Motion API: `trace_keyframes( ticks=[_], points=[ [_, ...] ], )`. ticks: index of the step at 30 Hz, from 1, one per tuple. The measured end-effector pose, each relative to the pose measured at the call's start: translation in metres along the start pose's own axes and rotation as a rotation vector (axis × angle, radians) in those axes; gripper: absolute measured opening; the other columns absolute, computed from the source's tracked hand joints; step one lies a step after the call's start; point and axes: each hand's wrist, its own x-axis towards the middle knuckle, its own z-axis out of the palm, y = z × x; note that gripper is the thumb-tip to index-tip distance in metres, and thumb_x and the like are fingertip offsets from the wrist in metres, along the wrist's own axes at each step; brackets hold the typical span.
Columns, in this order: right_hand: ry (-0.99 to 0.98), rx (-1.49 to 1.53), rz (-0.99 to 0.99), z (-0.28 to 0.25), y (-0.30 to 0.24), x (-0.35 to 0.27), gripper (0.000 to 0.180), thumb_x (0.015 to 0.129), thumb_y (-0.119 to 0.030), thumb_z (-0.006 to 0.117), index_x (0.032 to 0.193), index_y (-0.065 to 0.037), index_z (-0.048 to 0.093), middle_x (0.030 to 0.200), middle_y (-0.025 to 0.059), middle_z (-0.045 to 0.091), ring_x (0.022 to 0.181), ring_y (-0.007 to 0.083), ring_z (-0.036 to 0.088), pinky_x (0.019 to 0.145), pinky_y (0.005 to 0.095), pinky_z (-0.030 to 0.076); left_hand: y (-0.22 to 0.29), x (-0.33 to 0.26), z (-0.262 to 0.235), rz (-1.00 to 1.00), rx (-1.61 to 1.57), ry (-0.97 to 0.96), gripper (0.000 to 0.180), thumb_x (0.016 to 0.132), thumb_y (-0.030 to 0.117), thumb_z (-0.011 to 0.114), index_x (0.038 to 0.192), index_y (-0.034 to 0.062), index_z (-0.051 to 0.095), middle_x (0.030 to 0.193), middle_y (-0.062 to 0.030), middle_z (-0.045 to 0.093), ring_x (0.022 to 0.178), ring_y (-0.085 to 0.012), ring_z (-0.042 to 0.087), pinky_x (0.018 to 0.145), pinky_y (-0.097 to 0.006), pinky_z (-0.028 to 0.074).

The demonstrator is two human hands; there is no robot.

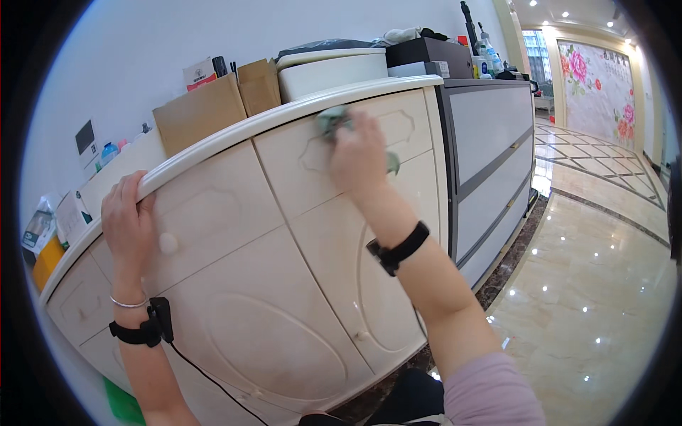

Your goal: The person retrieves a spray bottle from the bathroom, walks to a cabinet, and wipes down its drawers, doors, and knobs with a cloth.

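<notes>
A cream cabinet (249, 298) with carved drawer fronts and doors stands right before me. My right hand (360, 153), slightly blurred, is closed on a green cloth (332, 122) and presses it to the upper right drawer front, just under the top edge. A bit of the cloth also sticks out on the other side of the hand. My left hand (130, 216) rests on the rim of the cabinet top, its fingers stretched over the edge and the cloth out of its reach. A round white knob (168, 243) sits beside it on the neighbouring drawer.
Cardboard boxes (199, 113) and a white bin (330, 71) stand on the cabinet top. A grey-and-white drawer unit (490, 156) adjoins on the right, with bottles (487, 53) on it. Shiny tiled floor (582, 298) stretches to the right. A black cable (213, 380) hangs from my left wrist.
</notes>
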Motion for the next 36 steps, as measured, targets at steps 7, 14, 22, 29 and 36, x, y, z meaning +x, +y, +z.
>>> trace_keyframes(
  ticks=[7, 14, 22, 29, 36],
  points=[
    [-0.112, 0.24, -0.374, -0.012, -0.03, 0.015, 0.012, 0.075, -0.009, 0.058, 0.081, -0.008, 0.069, 0.109, 0.0051, 0.061, 0.103, 0.0279, 0.055, 0.089, 0.0408, 0.044, -0.016, -0.007, 0.007, 0.041, 0.018, 0.012, 0.031, 0.083, 0.011, 0.061, 0.113, 0.0053, 0.057, 0.102, -0.0124, 0.062, 0.094, -0.032, 0.057, 0.083, -0.04, 0.043],
    [-0.154, -0.38, 0.153, -0.02, 0.186, -0.011, 0.018, 0.078, -0.01, 0.055, 0.09, -0.005, 0.068, 0.113, 0.0094, 0.059, 0.097, 0.0324, 0.056, 0.084, 0.0452, 0.046, -0.018, -0.007, 0.021, -0.007, 0.031, -0.032, 0.032, 0.088, 0.011, 0.057, 0.119, 0.0062, 0.056, 0.11, -0.0155, 0.061, 0.101, -0.0344, 0.056, 0.088, -0.04, 0.043],
    [-0.032, -0.038, -0.124, -0.015, 0.137, -0.066, 0.035, 0.076, -0.003, 0.057, 0.111, 0.003, 0.061, 0.122, 0.0147, 0.051, 0.103, 0.0345, 0.051, 0.086, 0.0431, 0.043, -0.027, -0.01, 0.021, 0.017, 0.072, -0.002, 0.034, 0.088, 0.014, 0.058, 0.121, 0.0064, 0.055, 0.111, -0.0144, 0.061, 0.101, -0.0339, 0.056, 0.089, -0.04, 0.042],
    [-0.003, -0.146, -0.03, -0.009, 0.153, -0.038, 0.036, 0.078, -0.002, 0.054, 0.113, 0.002, 0.061, 0.123, 0.0138, 0.051, 0.106, 0.0332, 0.048, 0.087, 0.0444, 0.041, -0.038, -0.014, 0.027, -0.007, 0.045, -0.031, 0.032, 0.092, 0.012, 0.054, 0.124, 0.0065, 0.054, 0.115, -0.0146, 0.06, 0.104, -0.0335, 0.056, 0.091, -0.038, 0.041],
    [0.109, 0.156, 0.041, 0.027, -0.01, -0.105, 0.027, 0.079, -0.006, 0.053, 0.102, 0.004, 0.062, 0.107, 0.0206, 0.057, 0.096, 0.0359, 0.054, 0.081, 0.0487, 0.042, -0.038, -0.007, 0.031, 0.025, 0.027, -0.015, 0.034, 0.091, 0.011, 0.055, 0.124, 0.0047, 0.054, 0.115, -0.0166, 0.06, 0.101, -0.0338, 0.057, 0.089, -0.039, 0.043]
  ],
)
